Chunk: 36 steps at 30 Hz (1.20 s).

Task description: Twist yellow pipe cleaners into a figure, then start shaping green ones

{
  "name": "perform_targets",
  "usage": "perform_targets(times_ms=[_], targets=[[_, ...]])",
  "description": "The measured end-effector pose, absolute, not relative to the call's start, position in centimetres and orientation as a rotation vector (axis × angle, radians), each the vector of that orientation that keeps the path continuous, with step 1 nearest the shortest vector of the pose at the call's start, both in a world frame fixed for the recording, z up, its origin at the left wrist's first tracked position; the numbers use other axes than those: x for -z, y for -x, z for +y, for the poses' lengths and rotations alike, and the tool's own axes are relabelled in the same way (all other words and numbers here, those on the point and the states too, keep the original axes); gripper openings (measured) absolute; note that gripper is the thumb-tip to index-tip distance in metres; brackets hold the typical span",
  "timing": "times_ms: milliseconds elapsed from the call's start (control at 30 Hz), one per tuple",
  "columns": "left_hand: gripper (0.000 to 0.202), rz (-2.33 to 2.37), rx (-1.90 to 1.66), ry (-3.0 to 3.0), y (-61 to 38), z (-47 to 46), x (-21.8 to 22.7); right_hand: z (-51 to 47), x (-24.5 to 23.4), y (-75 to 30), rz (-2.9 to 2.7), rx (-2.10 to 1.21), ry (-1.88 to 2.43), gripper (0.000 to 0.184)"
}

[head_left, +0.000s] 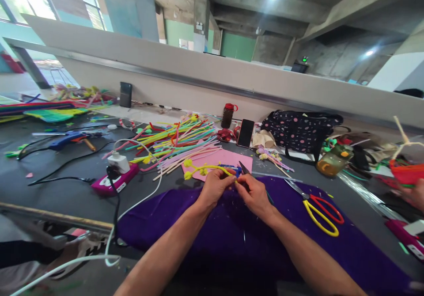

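A yellow pipe-cleaner stem [212, 167] with small yellow fuzzy blossoms [187, 168] at its far left end runs into my left hand [214, 189]. That hand is closed, its thumb and fingers pinching the stem. My right hand [254, 195] is also closed, and its fingertips meet the stem's near end beside my left fingertips. A dark pointed tool tip [244, 168] sticks up behind my right hand; whether that hand holds it cannot be made out. Behind both hands lie a blue object [237, 170], partly hidden, and a pink sheet [212, 154].
Purple cloth [165, 212] covers the near table. Scissors [318, 207] with red and yellow handles lie right. Beyond are pipe cleaners [185, 139], a phone [245, 133], a bottle [227, 115] and a bag [294, 130]. Left are a power strip [114, 180] and glue gun [68, 140].
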<state>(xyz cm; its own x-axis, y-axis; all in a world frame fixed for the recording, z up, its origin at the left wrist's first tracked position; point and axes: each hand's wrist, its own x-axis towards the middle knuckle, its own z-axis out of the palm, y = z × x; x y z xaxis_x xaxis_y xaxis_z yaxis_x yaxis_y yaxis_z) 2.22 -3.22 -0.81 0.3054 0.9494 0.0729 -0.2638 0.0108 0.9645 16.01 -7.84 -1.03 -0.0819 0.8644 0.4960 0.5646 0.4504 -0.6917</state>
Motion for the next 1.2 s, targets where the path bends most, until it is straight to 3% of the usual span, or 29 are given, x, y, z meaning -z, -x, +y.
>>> perform_targets(times_ms=[200, 467, 700, 800, 933, 1100, 1200], targets=[[0.028, 0.752, -1.182, -1.184, -2.4, -3.3, 1.0, -7.6, 1.2, -15.5, -1.467, -0.84, 1.172, 0.018], [0.025, 0.797, -1.188, -1.284, -2.4, -3.5, 1.0, -7.5, 1.1, -15.8, -1.421, -0.827, 1.172, 0.018], [0.02, 0.742, -1.232, -1.279, -2.5, -4.4, 0.3, -6.6, 1.3, -15.9, -0.89, -1.68, 0.872, 0.016], [0.023, 0.666, -1.19, -1.277, -2.4, -4.4, 0.1, -6.3, 1.7, -16.0, -0.763, -1.9, 0.784, 0.018], [0.031, 0.688, -1.048, -1.249, -2.0, -3.6, 0.3, -6.3, 2.1, -16.1, -0.87, -1.798, 0.857, 0.019], [0.027, 0.728, -0.914, -1.276, -1.3, -2.9, 0.3, -6.1, 1.2, -17.5, -1.25, -1.27, 1.164, 0.031], [0.022, 0.709, -0.707, -1.412, -1.2, -3.5, 0.1, -5.9, 0.6, -18.3, -1.315, -1.072, 1.236, 0.029]])
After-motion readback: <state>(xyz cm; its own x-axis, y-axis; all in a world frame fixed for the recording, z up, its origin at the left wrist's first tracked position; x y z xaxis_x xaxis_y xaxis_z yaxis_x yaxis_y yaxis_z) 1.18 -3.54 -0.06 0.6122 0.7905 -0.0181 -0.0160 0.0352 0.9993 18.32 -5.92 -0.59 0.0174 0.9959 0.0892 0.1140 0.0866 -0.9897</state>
